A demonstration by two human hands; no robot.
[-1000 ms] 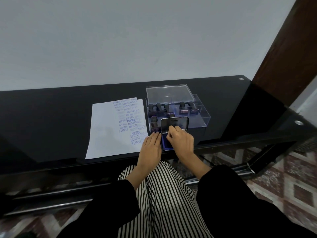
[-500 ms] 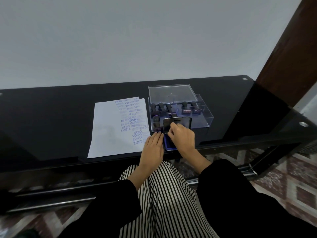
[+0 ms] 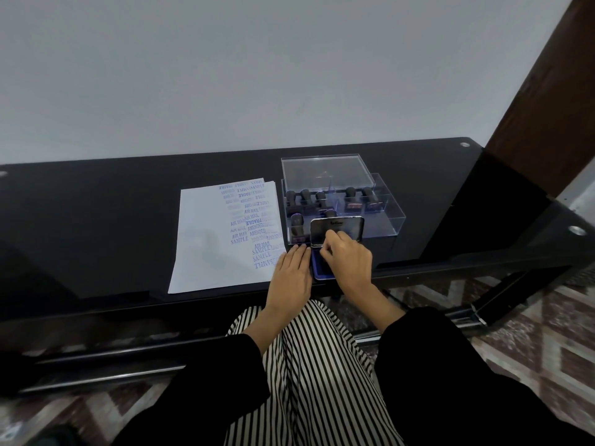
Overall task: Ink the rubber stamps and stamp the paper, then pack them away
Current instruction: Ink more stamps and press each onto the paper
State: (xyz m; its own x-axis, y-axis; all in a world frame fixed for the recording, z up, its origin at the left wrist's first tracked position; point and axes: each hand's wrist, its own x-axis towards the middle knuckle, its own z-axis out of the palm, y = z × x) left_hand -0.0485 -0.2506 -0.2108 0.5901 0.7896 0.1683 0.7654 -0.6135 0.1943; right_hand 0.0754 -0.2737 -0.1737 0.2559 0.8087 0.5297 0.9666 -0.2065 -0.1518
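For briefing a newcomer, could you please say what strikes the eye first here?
The white sheet of paper crowded with blue stamped words lies on the black glass table. Right of it stands a clear plastic box of dark-handled rubber stamps. In front, the right hand curls at the raised lid of the blue ink pad, the left hand flat beside it.

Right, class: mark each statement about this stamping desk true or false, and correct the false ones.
1. The white sheet of paper lies left of the clear plastic box. True.
2. The shiny lid of the blue ink pad is shut flat. False: it stands upright, open.
3. The left hand lies with straight fingers beside the pad. True.
4. The box is empty. False: dark-handled rubber stamps stand in it.
5. The right hand rests on the paper. False: it is over the ink pad.
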